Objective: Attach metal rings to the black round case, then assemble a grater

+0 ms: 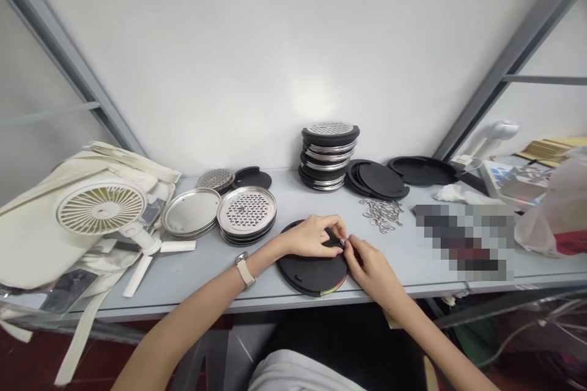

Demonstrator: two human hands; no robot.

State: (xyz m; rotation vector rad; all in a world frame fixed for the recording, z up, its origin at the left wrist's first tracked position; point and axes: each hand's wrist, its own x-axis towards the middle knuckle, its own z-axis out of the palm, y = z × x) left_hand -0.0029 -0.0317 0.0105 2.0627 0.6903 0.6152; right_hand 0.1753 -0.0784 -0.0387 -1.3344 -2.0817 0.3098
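A black round plate (pixel 305 272) lies near the table's front edge, with a strip of yellow and red showing at its lower right rim. Across its top reaches my left hand (pixel 314 237), thumb and forefinger curled toward a small metal clip (pixel 342 243) at the plate's right edge. From the right, my right hand (pixel 370 266) pinches the same clip between thumb and forefinger. Part of the plate is hidden under my left hand. Behind my right hand lies a loose pile of similar metal clips (pixel 381 214).
Left stand round perforated grater discs (pixel 247 211) and plain metal discs (pixel 191 211). A tall stack of black-rimmed graters (pixel 329 159) is against the wall, beside black round trays (pixel 376 179). A white fan (pixel 101 209) is far left, a plastic bag (pixel 550 214) far right.
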